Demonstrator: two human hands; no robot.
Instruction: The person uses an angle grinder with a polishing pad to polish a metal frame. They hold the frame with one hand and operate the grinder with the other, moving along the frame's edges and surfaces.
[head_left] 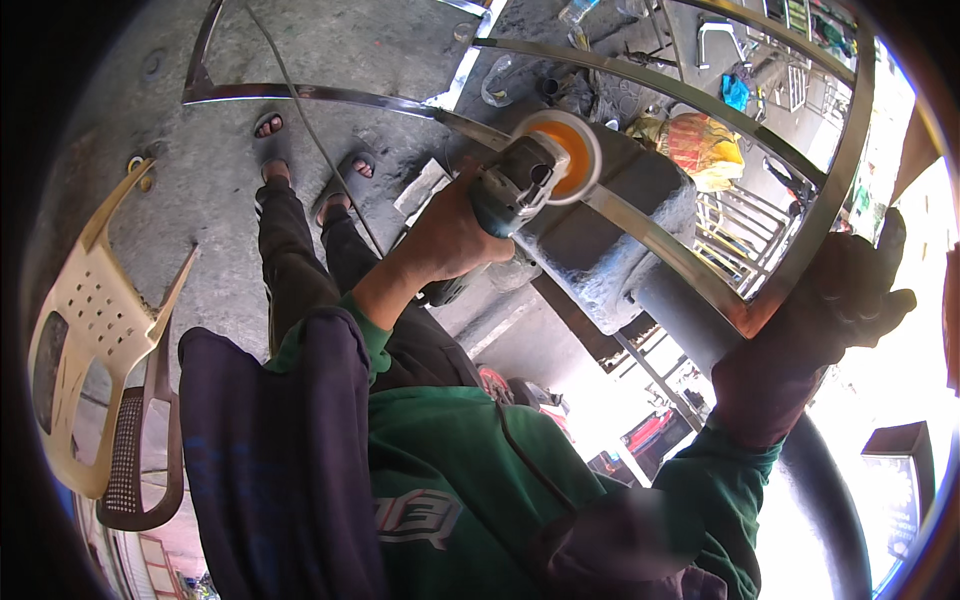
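Observation:
My left hand [455,230] is closed around the body of an angle grinder [515,185]. The grinder's round disc, white-rimmed with an orange face [565,155], overlaps a flat metal bar of a welded frame [660,240]; whether they touch, I cannot tell. Far to the right, my right hand [850,290] is beside the frame's corner, dark against the bright background. Its fingers stretch apart beyond the bar, and its palm is hidden. Under the bar stands a dark, worn block-like support [610,215].
A power cord [300,110] runs across the concrete floor. Another metal frame [300,92] lies at the far left, near my sandalled feet [360,165]. Beige [85,330] and brown [145,450] plastic chairs are at left. Beyond the bar sits a red-yellow sack [700,150].

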